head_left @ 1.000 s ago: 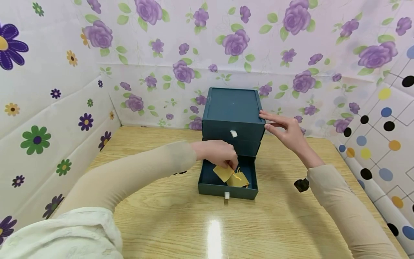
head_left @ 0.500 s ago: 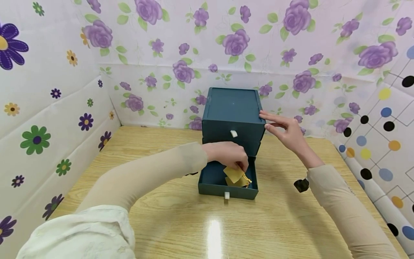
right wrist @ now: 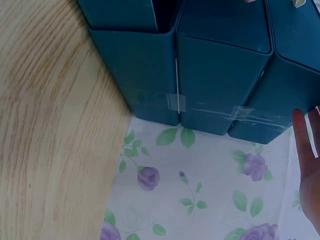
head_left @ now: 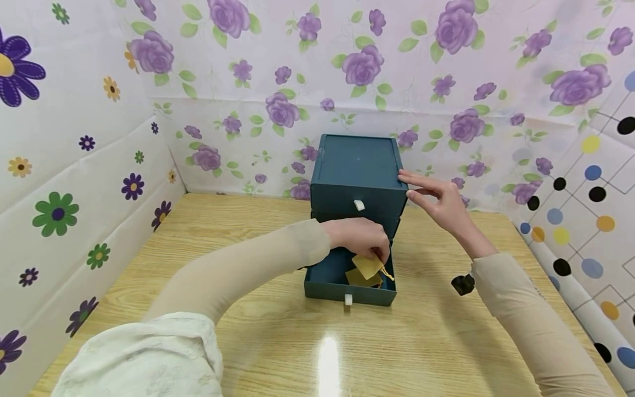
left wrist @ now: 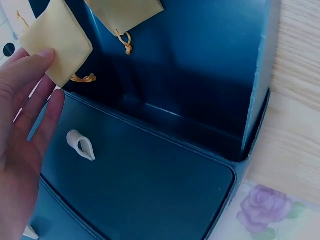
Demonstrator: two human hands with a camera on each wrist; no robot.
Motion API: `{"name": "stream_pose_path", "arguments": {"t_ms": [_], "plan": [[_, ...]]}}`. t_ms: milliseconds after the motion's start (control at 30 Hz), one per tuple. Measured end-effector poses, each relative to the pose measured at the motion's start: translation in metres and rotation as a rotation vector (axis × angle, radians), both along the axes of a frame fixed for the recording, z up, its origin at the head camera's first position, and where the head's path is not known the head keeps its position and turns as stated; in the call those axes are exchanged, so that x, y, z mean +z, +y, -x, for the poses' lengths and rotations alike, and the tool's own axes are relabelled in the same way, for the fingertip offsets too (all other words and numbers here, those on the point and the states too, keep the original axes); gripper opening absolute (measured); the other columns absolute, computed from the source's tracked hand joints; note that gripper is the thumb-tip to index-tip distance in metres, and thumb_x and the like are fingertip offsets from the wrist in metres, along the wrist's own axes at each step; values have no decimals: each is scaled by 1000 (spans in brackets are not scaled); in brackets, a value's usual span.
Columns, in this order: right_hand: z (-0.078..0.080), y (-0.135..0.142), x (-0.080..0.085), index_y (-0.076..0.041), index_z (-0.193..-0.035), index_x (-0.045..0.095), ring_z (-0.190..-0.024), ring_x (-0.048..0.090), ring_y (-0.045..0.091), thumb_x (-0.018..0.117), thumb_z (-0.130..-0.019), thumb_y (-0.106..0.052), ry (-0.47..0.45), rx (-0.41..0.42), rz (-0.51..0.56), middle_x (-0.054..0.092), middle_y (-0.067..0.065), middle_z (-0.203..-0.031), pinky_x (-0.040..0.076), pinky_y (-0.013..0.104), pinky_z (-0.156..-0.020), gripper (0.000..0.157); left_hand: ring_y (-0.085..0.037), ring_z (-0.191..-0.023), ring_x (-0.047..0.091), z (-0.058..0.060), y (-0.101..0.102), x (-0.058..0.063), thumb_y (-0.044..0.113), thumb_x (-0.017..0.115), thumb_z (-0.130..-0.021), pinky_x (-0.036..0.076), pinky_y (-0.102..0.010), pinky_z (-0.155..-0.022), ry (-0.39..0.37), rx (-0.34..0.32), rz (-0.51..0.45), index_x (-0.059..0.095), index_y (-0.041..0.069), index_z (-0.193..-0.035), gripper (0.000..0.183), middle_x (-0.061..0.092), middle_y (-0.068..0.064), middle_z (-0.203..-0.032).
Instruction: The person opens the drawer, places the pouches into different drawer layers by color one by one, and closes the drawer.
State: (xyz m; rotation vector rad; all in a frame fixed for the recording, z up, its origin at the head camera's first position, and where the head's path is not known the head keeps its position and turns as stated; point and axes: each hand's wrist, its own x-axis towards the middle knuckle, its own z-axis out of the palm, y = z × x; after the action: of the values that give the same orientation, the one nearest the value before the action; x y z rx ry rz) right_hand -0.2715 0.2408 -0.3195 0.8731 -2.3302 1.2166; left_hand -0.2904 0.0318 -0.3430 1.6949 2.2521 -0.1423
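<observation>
In the head view my left hand (head_left: 359,237) pinches a small yellow drawstring pouch (head_left: 367,266) above the pulled-out bottom drawer (head_left: 324,290). The left wrist view shows that pouch (left wrist: 60,42) between thumb and fingers, its orange cord hanging loose. A second yellow pouch (head_left: 361,278) lies inside the drawer, partly covered by the held one. Fingertips of my right hand (head_left: 441,207) rest against the top right edge of the dark blue drawer unit (head_left: 358,160), the fingers fairly straight and holding nothing. In the right wrist view, that hand (right wrist: 311,172) touches the unit's side.
The unit stands on a wood-grain table (head_left: 258,336) near a flowered back wall (head_left: 278,55). Its top drawer, with a white pull tab (head_left: 359,205), is pushed in. Clear tape (right wrist: 200,107) joins the stacked boxes along the side. Patterned sheets hang left and right.
My left hand has moved to the right over the drawer, carrying the pouch toward the drawer's right side, with its cord now hanging by the right wall. The right hand has stayed in place.
</observation>
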Motion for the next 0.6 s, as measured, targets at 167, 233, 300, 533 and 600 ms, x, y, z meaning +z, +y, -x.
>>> {"name": "stream_pose_path", "arguments": {"t_ms": [167, 233, 300, 533, 600], "plan": [[-1, 0, 2, -6, -132, 64, -122, 55, -10, 61, -97, -5, 4, 4, 2, 58, 17, -141, 50, 7, -90, 35, -6, -97, 65, 2, 4, -4, 18, 65, -97, 53, -20, -96, 14, 16, 8, 74, 23, -118, 23, 73, 8, -115], [-2, 0, 2, -5, -131, 64, -121, 56, -10, 61, -97, -4, 11, 6, 2, 59, 18, -140, 51, 7, -90, 35, -6, -97, 65, 2, 5, -5, 18, 64, -97, 53, -20, -96, 19, 16, 9, 74, 23, -118, 24, 73, 7, -115], [-2, 0, 2, -4, -131, 65, -121, 56, -10, 61, -96, -3, 17, 9, 3, 59, 19, -140, 51, 7, -90, 35, -6, -98, 66, 2, 6, -5, 18, 64, -97, 53, -20, -97, 24, 13, 9, 74, 23, -119, 24, 73, 7, -116], [1, 1, -1, -8, -132, 64, -122, 56, -10, 61, -97, -4, 5, 3, 4, 59, 15, -141, 51, 8, -91, 36, -7, -99, 66, 4, 4, -3, 17, 65, -97, 53, -21, -95, 21, 15, -3, 75, 23, -117, 23, 73, 7, -114], [1, 1, -1, -8, -132, 65, -123, 56, -10, 61, -97, -4, 5, 1, 7, 59, 15, -141, 51, 8, -90, 36, -7, -100, 66, 5, 4, -2, 17, 64, -97, 54, -21, -95, 24, 15, -3, 74, 23, -117, 23, 73, 6, -115]]}}
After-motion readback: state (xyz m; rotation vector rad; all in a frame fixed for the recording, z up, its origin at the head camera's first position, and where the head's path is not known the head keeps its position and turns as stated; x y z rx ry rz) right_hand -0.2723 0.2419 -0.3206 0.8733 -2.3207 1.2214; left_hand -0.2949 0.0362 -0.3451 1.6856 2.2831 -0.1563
